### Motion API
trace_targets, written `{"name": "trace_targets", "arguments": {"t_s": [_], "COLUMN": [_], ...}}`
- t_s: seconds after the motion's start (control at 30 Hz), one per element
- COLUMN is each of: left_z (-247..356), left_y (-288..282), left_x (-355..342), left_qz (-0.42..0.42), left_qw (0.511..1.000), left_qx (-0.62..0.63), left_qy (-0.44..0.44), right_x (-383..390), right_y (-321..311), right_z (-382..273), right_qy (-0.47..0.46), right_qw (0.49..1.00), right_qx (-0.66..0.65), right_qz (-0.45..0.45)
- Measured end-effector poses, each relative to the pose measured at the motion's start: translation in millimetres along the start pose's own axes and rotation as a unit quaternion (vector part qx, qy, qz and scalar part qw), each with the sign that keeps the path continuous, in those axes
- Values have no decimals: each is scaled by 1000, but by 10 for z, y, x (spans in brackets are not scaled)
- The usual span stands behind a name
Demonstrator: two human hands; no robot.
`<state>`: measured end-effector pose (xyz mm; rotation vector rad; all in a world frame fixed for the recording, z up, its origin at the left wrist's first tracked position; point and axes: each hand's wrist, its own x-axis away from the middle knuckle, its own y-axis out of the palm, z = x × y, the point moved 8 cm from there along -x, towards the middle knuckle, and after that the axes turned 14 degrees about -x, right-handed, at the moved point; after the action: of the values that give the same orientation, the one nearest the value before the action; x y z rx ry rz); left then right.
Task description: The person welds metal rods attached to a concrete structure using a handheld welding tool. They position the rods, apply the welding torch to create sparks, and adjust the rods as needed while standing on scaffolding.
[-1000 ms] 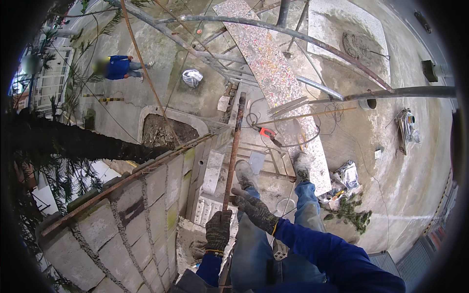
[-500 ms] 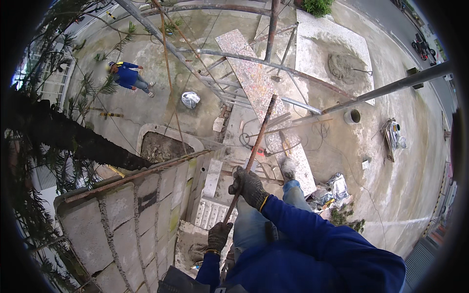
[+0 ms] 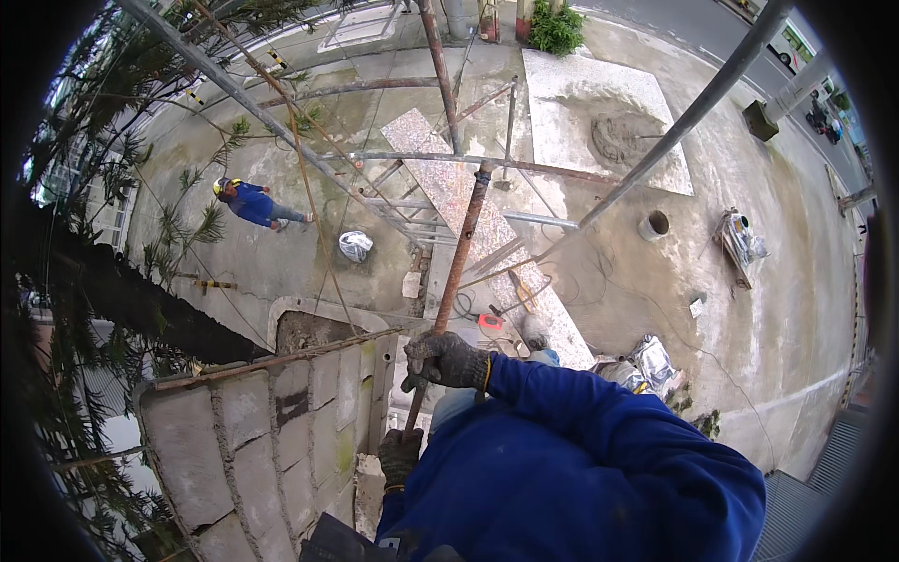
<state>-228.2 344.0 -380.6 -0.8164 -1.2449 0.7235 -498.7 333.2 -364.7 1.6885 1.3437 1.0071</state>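
I look straight down from high on a scaffold. Both my hands wear dark work gloves and grip a long rusty steel pipe (image 3: 456, 267) that points down and away toward the ground. My right hand (image 3: 448, 360) is wrapped around the pipe higher up, with its blue sleeve reaching in from the right. Lower on the same pipe, close to my body, is my left hand (image 3: 401, 455). The pipe's far end (image 3: 483, 172) lies near a horizontal scaffold tube (image 3: 468, 161).
A grey block wall (image 3: 243, 440) rises at my left, touching a dark tree trunk (image 3: 140, 300). Scaffold tubes (image 3: 693, 112) cross the view. Far below are a speckled plank (image 3: 440, 178), a white bag (image 3: 355, 245), a bucket (image 3: 653, 225) and a person in blue with a yellow helmet (image 3: 248, 202).
My right hand has shifted higher on the pipe, away from my left hand. The view has swung, so the ground and the person below sit differently in the picture.
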Motion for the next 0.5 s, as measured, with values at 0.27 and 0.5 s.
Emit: {"name": "trace_targets", "arguments": {"t_s": [0.27,0.5], "left_z": [29,271], "left_y": [-327,-735], "left_x": [85,-6], "left_qz": [82,99], "left_qw": [996,993], "left_qx": [25,34], "left_qy": [14,53], "right_x": [28,-23], "right_y": [791,1158], "right_z": [-348,-640], "right_qy": [84,33], "right_qw": [963,958], "right_qx": [-140,-140], "right_qz": [-216,-249]}}
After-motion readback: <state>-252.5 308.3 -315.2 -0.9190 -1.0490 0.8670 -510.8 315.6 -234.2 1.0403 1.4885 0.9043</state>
